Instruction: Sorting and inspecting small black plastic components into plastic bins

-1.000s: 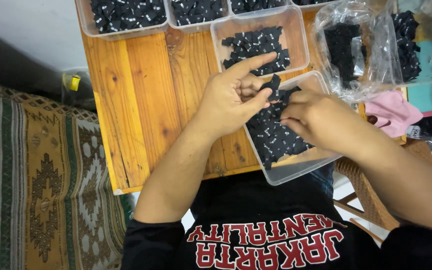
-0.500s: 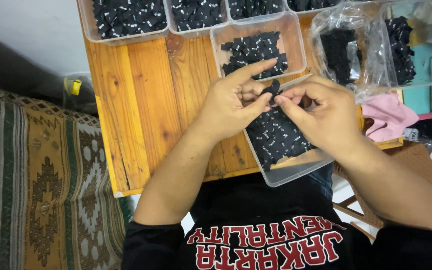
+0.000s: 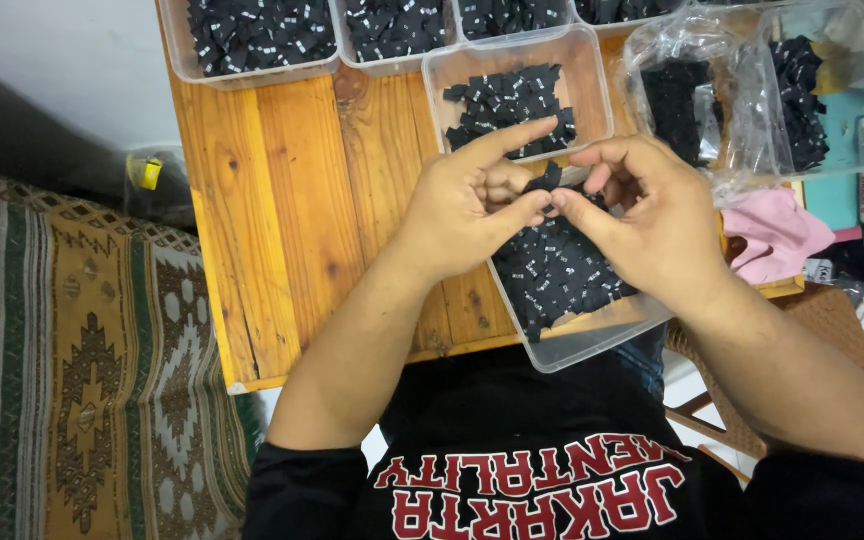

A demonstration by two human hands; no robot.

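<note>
Our left hand (image 3: 462, 205) and right hand (image 3: 652, 215) meet fingertip to fingertip, both pinching one small black label (image 3: 548, 180) just above the tray (image 3: 592, 345) of labels beneath them. That tray overhangs the table (image 3: 282, 200) edge toward us; we judge a nudge from a wrist could tip it off. How many labels we pinch is hard to tell, and the bags (image 3: 742, 90) beyond our right hand blur their contents.
</note>
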